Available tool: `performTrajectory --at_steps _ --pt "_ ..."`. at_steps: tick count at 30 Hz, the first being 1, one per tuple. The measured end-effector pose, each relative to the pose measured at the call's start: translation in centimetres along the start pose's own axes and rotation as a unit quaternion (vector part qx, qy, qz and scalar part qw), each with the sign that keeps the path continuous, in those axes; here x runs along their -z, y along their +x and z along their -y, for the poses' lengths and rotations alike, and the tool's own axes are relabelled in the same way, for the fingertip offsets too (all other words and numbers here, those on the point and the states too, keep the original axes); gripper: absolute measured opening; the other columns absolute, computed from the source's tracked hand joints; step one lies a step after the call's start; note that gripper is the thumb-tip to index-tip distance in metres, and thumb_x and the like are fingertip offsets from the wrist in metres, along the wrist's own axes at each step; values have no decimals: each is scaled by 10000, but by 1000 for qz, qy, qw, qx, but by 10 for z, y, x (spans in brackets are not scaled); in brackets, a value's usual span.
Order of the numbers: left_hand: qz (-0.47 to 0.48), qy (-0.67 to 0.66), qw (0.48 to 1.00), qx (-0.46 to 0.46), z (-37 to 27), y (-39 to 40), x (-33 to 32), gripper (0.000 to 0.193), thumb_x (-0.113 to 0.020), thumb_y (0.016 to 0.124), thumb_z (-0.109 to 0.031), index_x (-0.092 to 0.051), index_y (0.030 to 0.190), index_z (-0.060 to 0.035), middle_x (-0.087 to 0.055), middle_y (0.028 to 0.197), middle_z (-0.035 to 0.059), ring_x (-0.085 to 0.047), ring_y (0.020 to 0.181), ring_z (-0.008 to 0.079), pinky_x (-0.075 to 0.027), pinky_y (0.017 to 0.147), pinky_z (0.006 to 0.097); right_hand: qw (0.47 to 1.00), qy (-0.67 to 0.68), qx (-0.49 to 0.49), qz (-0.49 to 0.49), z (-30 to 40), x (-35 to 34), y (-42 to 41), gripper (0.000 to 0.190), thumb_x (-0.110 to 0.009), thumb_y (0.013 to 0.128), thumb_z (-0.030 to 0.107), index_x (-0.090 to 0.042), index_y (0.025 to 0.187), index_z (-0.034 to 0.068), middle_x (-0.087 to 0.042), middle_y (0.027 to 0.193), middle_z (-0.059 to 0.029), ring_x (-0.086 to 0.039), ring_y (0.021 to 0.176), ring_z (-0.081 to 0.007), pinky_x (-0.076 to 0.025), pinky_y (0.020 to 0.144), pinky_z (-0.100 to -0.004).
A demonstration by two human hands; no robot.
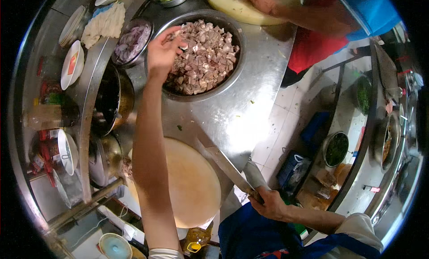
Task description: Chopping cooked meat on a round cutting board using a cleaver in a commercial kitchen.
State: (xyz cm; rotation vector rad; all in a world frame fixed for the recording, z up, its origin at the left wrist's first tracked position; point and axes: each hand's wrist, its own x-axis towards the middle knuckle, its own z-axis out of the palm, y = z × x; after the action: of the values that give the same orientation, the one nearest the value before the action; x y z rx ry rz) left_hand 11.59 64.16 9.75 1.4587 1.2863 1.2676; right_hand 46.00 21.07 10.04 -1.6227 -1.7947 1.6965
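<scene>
My left hand (163,54) is over the left rim of a large metal basin (238,69), fingers apart and nothing seen in them. Diced raw meat (201,59) is heaped in that basin. In my right hand (271,203) is the handle of a kitchen knife (231,170) with a long, broad blade, pointing away from me and to the left. The blade is just right of a round chopping board (192,182), partly hidden by my left forearm. Some chopped meat (126,166) lies at the board's left edge.
A co-worker's hand (263,1) rests on another round board (228,7) at the top. Sliced onion (134,42) fills a bowl left of the basin, near a dark pot (125,98). Plates and a cloth (104,24) sit on the left shelf. An oil bottle (197,239) stands below.
</scene>
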Motion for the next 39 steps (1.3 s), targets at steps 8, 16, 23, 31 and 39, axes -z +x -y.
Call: performTrajectory --at_steps 8,16,23,31,39 --pt "111 248 962 15 13 -26 27 446 -885 910 -293 -766 1273 -61 -742 1306 133 -716 1178 276 -562 1031 390 999 30 24 11 12 8 10 259 -736 1038 248 -637 1103 18 -702 777 -162 -737 668 -371 -583 606 -483" --pt "-48 245 964 -87 25 -45 14 221 -771 987 -124 -788 1189 -34 -791 1111 110 -734 976 183 -590 849 336 999 21 29 8 4 8 10 244 -773 1007 197 -642 1102 15 -730 804 -189 -765 692 -356 -594 599 -460" --pt "-97 -30 994 32 30 -42 54 381 -751 1003 -60 -692 1378 -25 -748 1251 110 -738 1057 189 -582 842 313 999 24 22 14 -3 9 8 253 -753 1024 247 -645 1084 26 -728 794 -186 -753 667 -370 -589 589 -472" --pt "89 418 899 -96 6 -35 -46 396 -889 881 -294 -830 1260 -196 -714 1386 126 -408 1550 313 -228 1269 611 999 26 41 1 -12 9 5 228 -742 1034 218 -652 1102 19 -722 812 -183 -748 671 -355 -580 595 -473" --pt "-1 151 989 -7 -12 3 -21 299 -699 1068 -164 -767 1348 -84 -808 1230 161 -759 1140 222 -570 1019 348 1000 21 2 5 -4 6 -6 234 -744 1031 213 -664 1128 15 -732 834 -198 -759 707 -363 -584 616 -476"
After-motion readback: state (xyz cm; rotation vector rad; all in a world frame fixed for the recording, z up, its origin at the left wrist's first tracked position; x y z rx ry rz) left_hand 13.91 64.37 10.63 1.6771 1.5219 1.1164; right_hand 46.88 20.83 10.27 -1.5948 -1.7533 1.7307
